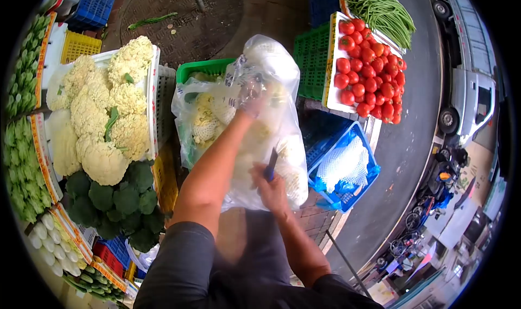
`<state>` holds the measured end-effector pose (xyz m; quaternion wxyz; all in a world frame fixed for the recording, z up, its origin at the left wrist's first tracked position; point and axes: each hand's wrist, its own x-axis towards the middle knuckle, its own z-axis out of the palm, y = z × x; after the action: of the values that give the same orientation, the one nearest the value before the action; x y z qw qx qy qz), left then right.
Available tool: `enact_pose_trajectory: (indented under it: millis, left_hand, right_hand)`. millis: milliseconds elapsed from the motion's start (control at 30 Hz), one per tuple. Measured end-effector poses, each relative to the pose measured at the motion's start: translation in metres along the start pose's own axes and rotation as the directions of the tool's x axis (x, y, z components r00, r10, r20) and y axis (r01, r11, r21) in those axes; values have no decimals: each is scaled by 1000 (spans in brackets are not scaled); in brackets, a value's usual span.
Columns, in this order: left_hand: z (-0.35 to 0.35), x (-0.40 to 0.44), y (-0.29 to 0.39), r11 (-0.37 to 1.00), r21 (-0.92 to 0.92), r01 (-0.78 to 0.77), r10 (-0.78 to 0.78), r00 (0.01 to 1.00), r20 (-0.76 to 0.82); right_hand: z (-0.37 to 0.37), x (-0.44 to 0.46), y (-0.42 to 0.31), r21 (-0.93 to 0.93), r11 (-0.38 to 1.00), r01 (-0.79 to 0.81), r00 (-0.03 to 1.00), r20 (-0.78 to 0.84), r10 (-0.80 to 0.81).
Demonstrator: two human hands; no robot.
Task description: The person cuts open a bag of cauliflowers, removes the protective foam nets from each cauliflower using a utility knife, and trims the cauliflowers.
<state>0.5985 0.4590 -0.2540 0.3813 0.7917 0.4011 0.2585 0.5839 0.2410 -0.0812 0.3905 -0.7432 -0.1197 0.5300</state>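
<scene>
A large clear plastic bag (247,184) lies over a green crate (217,65) in the middle, with cauliflowers (204,119) in white foam nets showing through it. My left hand (252,94) is inside or behind the bag's plastic at its upper part, blurred, so its fingers cannot be made out. Low on the right side of the bag, my right hand (269,188) is closed around a knife (272,165) with a dark blue handle, its dark blade pointing up. More wrapped heads (293,170) lie beside that hand under the plastic.
Cauliflowers (108,108) and broccoli (116,200) are stacked at the left. Tomatoes (372,67) fill a white tray at the upper right, near long green beans (380,10). A blue crate (347,203) with white foam netting stands right of the bag. Beyond is a road with a parked truck (472,97).
</scene>
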Motion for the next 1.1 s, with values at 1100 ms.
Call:
enact_pose_trajectory:
  millis: [1100]
  left_hand:
    - [15, 57, 55, 720, -250, 648, -507, 736, 448]
  right_hand:
    - [-75, -56, 50, -66, 980, -186, 981, 32, 189]
